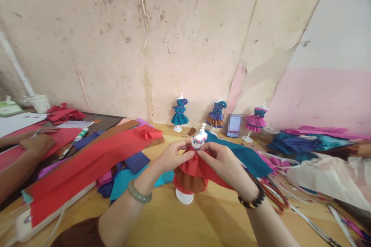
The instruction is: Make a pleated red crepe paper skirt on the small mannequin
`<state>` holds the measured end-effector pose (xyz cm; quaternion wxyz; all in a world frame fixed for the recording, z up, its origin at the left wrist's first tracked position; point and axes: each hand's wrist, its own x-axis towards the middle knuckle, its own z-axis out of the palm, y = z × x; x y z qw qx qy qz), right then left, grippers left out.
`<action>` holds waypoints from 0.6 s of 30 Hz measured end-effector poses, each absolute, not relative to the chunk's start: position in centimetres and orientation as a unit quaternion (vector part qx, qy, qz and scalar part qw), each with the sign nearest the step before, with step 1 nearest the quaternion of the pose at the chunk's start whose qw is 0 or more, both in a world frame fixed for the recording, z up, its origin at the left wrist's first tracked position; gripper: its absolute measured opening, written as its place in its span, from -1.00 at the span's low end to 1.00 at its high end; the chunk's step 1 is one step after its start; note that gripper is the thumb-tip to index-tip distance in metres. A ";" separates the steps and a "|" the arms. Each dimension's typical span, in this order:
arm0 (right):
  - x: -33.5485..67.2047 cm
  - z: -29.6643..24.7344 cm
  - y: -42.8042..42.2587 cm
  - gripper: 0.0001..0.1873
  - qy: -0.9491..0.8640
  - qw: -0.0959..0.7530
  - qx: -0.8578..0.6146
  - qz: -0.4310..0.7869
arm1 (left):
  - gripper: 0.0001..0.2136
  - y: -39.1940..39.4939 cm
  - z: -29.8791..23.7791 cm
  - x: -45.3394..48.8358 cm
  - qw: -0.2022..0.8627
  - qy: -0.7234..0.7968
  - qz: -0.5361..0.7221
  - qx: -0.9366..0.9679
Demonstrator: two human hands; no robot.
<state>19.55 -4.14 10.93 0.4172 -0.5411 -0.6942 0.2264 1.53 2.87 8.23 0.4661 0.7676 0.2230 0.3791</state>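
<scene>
A small white dress-form mannequin (199, 140) stands upright in front of me on a round white base (184, 197). Its skirt has a brown pleated layer (188, 180) with red around it. My left hand (175, 157) pinches the red cloth (194, 168) at the mannequin's waist, thumb in front. On the other side, my right hand (222, 159) pinches the same cloth with thumb and fingers. A loose length of the red cloth trails under my right wrist. Fingertips behind the mannequin are hidden.
Dressed mannequins (180, 114) stand along the wall, near a phone (234, 125). A long red strip (95, 162) crosses a power strip (27, 222) at left. Scissors (314, 227) and cloth scraps lie at right. Another person's hand (39, 144) works at far left.
</scene>
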 end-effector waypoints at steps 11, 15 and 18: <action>19.5 10.6 -3.9 -0.76 -0.695 0.420 -0.537 0.227 | -0.67 2.7 8.6 1.7 0.425 0.239 0.384 0.784; 19.5 10.6 -3.9 -0.76 -0.696 0.423 -0.531 0.236 | -0.68 2.6 8.8 1.4 0.423 0.240 0.383 0.785; 19.4 10.6 -4.0 -0.77 -0.697 0.420 -0.531 0.238 | -0.69 2.6 8.9 1.3 0.397 0.253 0.386 0.793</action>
